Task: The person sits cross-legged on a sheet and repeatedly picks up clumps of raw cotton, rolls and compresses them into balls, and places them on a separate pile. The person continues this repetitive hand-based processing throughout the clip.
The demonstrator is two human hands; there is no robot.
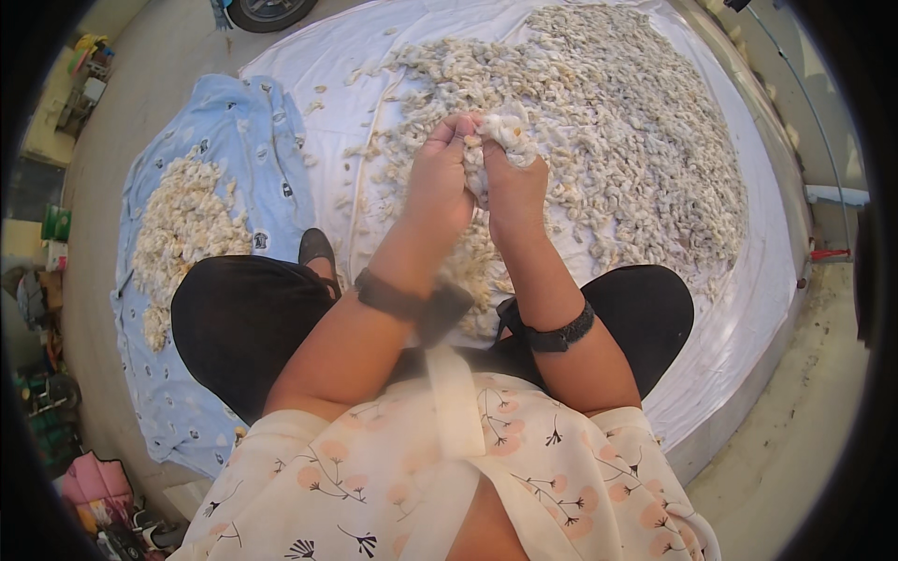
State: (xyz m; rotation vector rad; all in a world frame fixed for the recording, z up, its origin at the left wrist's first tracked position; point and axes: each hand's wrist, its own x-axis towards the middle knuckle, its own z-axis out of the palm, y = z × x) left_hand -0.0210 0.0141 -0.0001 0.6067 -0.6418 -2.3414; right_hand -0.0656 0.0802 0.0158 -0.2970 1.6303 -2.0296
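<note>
My right hand [518, 186] holds a loose clump of raw cotton [511, 133], white with yellowish bits, its thumb pressed on top. Close against it, my left hand [442, 168] pinches the left edge of the same clump between thumb and fingers. Both hands are raised over a wide spread of greyish-white raw cotton [631, 133] on a white sheet [330, 133]. Below my wrists, some yellower cotton [484, 263] lies between my legs, partly hidden by my forearms. To my left, a cream-coloured cotton pile [186, 217] rests on a light-blue patterned blanket [189, 393].
My bent knees in black trousers [238, 315] flank the work, with a dark shoe [317, 249] at the blanket's edge. A vehicle wheel [270, 10] stands at the far edge. Assorted items and a pink padded object [98, 480] line the left side; a low ledge [765, 421] runs along the right.
</note>
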